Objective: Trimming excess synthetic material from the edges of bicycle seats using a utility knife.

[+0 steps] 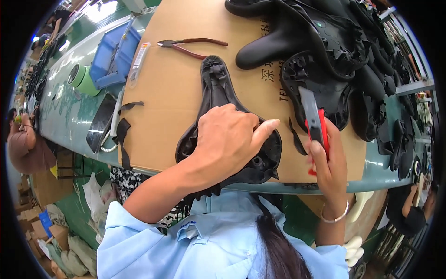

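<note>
A black bicycle saddle (215, 90) lies underside up on a cardboard sheet (158, 102), its narrow nose pointing away from me. My left hand (227, 137) reaches across its middle, fingers bent over it and thumb stretched to the right; the fingertips are partly hidden. The wide rear end near the table edge has ragged black trimmings along it. To the right of the saddle, my right hand (332, 160) grips a red utility knife (322, 122) with its blade out, pointing up and away. The knife is apart from the saddle. A loose black strip (296, 138) lies between them.
Red-handled cutting pliers (193, 44) lie beyond the saddle nose. A pile of black saddles (325, 46) covers the far right. On the left are a blue bin (111, 53), a green cup (84, 80), a phone (101, 122) and black scraps (122, 139). Other people work at both sides.
</note>
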